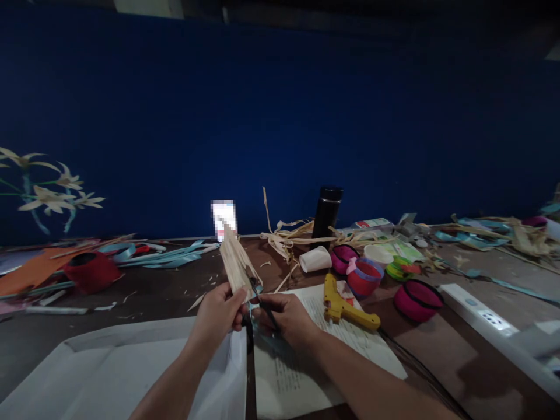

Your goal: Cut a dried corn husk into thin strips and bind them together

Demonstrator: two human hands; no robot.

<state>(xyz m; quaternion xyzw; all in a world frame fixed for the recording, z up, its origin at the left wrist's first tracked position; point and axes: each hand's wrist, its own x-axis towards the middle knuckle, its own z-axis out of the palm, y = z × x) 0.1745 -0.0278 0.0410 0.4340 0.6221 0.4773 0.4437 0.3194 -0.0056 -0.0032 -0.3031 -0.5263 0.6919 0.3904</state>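
My left hand point(221, 307) is closed around the lower end of a pale, dry corn husk point(234, 261), which stands up and tilts to the left. In my right hand point(284, 318) is a pair of dark-handled scissors point(266, 308). Their blades lie against the right side of the husk near my left fingers; whether they are closed on it I cannot tell. Both hands are close together above a printed sheet point(291, 373) and a white sheet point(144, 361).
To the right are a yellow glue gun point(345, 306), a white paper cup point(315, 259), ribbon rolls point(419, 300), a black bottle point(327, 216) and a power strip point(485, 318). Husk strips point(291, 233) lie behind. At left are a red roll point(91, 273) and husk flowers point(50, 198).
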